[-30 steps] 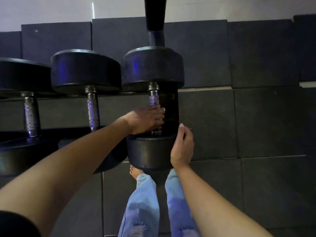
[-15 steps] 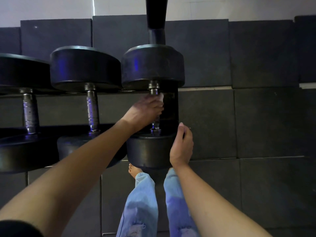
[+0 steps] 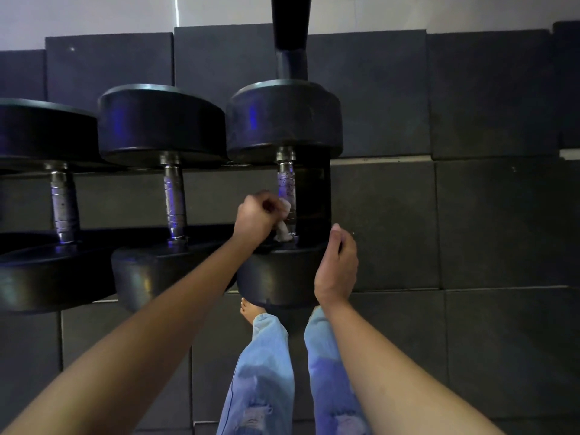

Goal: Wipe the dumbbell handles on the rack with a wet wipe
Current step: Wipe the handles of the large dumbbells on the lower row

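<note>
The left hand (image 3: 257, 215) clenches a crumpled white wet wipe (image 3: 282, 230) against the lower end of the knurled steel handle (image 3: 286, 186) of the rightmost black dumbbell (image 3: 282, 120), on a dark rack (image 3: 314, 189) above grey rubber floor tiles (image 3: 486, 221). The right hand (image 3: 335, 265) lies against that dumbbell's near head (image 3: 276, 274), fingers hidden, grip impossible to tell; the leftmost dumbbell (image 3: 40, 133) is cut off.

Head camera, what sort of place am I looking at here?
Most likely a gym or weight room: black dumbbells sit side by side on a rack, dark tiles cover the floor, and the left hand holds a wipe at one handle.
</note>
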